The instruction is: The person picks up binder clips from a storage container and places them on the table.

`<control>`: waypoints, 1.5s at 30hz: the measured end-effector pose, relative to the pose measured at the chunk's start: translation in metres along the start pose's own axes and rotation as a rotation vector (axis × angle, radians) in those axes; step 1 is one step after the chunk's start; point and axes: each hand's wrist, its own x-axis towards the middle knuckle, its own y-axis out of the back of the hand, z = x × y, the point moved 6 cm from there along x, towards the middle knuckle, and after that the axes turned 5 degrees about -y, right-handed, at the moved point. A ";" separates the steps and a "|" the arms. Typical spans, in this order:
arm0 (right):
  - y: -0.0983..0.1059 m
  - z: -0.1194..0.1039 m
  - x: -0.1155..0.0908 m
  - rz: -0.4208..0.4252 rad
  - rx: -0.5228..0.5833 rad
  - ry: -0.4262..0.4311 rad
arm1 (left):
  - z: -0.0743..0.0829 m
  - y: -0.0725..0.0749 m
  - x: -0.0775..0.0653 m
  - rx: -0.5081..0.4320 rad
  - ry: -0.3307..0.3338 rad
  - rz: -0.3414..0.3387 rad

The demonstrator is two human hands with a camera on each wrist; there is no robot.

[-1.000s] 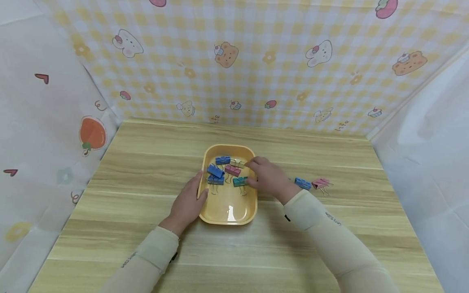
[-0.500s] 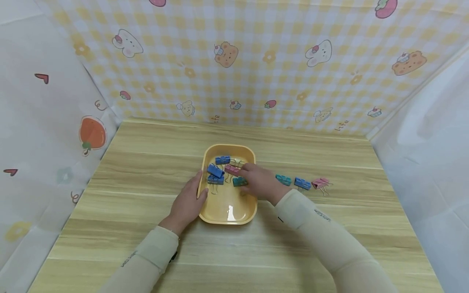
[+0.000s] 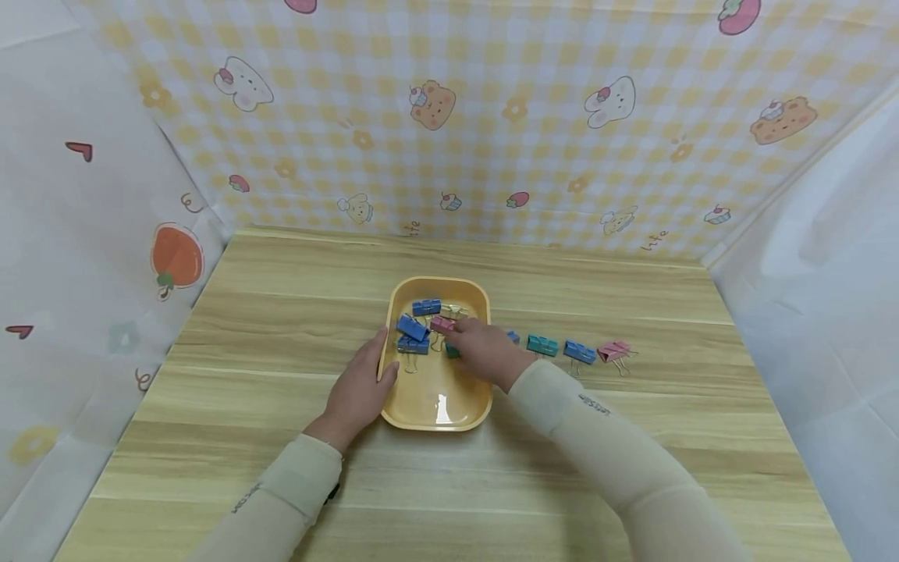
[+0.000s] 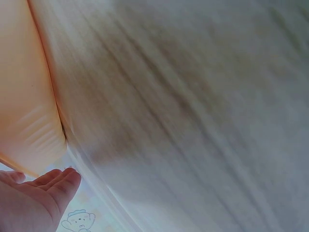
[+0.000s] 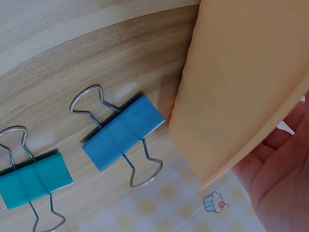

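A yellow tray (image 3: 435, 402) holds several binder clips: blue ones (image 3: 413, 328), a gold one (image 3: 454, 312), a pink one (image 3: 442, 324) and a green one (image 3: 453, 351). My left hand (image 3: 360, 388) grips the tray's left wall, thumb over the rim and fingers along the outside. Inside the tray, my right hand (image 3: 486, 353) reaches over the right rim. Its fingers are at the pink clip and cover part of the green clip. The fingertips are hidden in both the head and right wrist views, so whether they pinch a clip does not show.
Right of the tray, binder clips lie in a row on the wooden table (image 3: 632, 437): blue (image 5: 124, 133), teal (image 5: 36, 181), another blue (image 3: 579, 351) and pink (image 3: 615, 352). A checked cloth (image 3: 477, 156) hangs behind the table.
My right hand has moved left and deeper into the tray, from its right rim to the pink and green clips. More of the row outside now shows. The left hand stays put.
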 end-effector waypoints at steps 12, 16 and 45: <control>-0.014 -0.001 0.012 -0.043 -0.091 -0.031 | 0.000 0.001 0.000 0.007 -0.007 0.006; -0.016 -0.002 0.014 -0.076 -0.090 -0.049 | -0.001 0.001 0.000 0.007 -0.005 0.008; -0.019 -0.007 0.017 -0.110 -0.186 -0.062 | 0.002 0.001 -0.001 0.014 0.006 -0.008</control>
